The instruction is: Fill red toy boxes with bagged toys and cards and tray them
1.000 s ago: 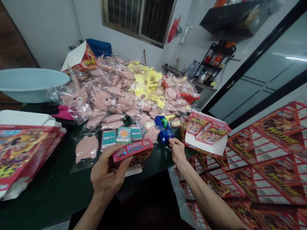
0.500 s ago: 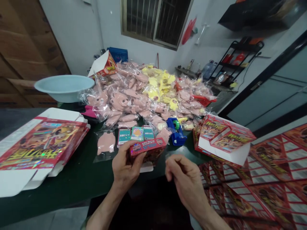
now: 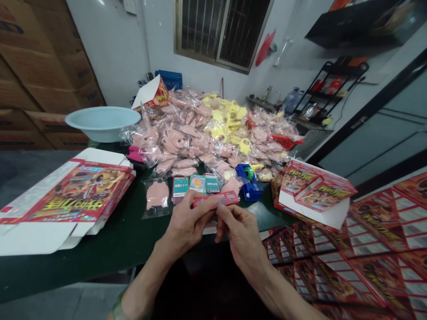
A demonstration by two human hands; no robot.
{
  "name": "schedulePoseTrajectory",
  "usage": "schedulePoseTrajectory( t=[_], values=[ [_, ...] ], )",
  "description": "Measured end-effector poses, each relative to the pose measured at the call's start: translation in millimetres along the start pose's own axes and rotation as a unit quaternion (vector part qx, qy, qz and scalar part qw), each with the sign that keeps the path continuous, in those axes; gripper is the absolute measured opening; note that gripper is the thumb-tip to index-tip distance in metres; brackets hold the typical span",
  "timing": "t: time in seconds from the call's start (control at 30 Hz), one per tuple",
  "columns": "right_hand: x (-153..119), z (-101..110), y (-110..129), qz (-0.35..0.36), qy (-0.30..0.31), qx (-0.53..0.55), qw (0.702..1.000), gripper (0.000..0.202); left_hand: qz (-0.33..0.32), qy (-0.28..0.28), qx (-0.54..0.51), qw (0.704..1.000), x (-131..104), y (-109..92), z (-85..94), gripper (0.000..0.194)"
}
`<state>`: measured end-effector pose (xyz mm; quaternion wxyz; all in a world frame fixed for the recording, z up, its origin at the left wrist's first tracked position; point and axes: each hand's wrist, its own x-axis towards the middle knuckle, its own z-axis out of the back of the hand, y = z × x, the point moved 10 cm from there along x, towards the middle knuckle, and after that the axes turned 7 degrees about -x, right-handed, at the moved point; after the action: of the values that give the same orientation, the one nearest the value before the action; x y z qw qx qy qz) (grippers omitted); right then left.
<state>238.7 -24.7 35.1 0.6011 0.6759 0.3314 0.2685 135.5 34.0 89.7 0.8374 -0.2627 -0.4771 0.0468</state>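
Note:
My left hand (image 3: 185,222) grips a small red printed cardboard box (image 3: 231,197) near the table's front edge. On the box's near side, my right hand (image 3: 242,233) has its thumb and fingers closed at the edge; any small piece between them is hidden. Just behind the box stand small stacks of cards: a teal one (image 3: 180,187), a picture card (image 3: 198,183) and another teal one (image 3: 212,182). A blue tape dispenser (image 3: 251,189) with a green roll is to their right. Left of the cards lies a flat pink animal-shaped piece (image 3: 158,195) in a clear bag.
Bagged pink pieces (image 3: 175,140) and yellow ones (image 3: 225,118) are heaped at the back. Flattened red cartons (image 3: 76,191) are stacked at left, near a pale blue basin (image 3: 103,124). An open display box (image 3: 312,191) stands at right, above rows of red boxes (image 3: 367,253).
My right hand has moved left and up to the box and now touches it. The box has been tilted, so its top looks narrower. The camera view has shifted slightly.

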Motion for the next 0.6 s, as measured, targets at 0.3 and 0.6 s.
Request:
schedulePoseTrajectory(
  t=[0.3, 0.6],
  values=[
    [0.5, 10.1, -99.0, -0.133, -0.011, -0.102, 0.986, 0.045, -0.007, -0.020, -0.030, 0.999, 10.8, -3.9, 2.3, 0.028],
    [-5.9, 64.8, -64.4, -0.020, -0.114, -0.146, 0.982, 0.041, 0.247, -0.276, -0.111, 0.922, -46.3, 52.6, 61.7, 0.021]
  ],
)
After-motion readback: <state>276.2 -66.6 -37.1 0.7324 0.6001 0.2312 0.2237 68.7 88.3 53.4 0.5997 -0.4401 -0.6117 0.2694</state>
